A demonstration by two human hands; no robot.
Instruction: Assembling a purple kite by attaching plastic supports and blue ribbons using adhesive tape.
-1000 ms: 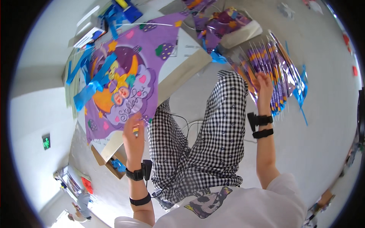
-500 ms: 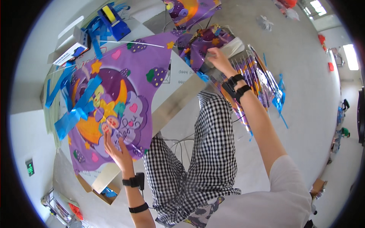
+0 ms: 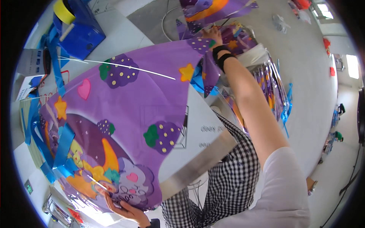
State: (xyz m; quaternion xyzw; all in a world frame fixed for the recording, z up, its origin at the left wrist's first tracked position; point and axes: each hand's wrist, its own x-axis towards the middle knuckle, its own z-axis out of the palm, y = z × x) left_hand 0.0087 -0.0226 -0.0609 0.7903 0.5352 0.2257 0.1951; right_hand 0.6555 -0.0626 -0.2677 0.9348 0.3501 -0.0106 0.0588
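Observation:
A large purple printed kite sheet, with strawberries, stars and a moon, lies over the table in front of me. My left hand rests on its near edge, fingers stretched out. A short white stick-like piece shows just past those fingertips. A longer thin white rod lies across the sheet's far part. Farther off, my right hand reaches to a heap of purple printed pieces, its fingers spread at the heap's left side. The heap partly hides what the fingertips touch.
A blue tape dispenser with a yellow roll stands far left. Blue ribbon strips trail over the sheet's left side. Clear-wrapped purple packs lie at right, beside my right forearm. Another purple printed sheet is at the far edge.
My right hand has moved farther away, over to the purple heap, and its fingers have spread. The view has come closer to the table; my left hand still lies on the kite sheet.

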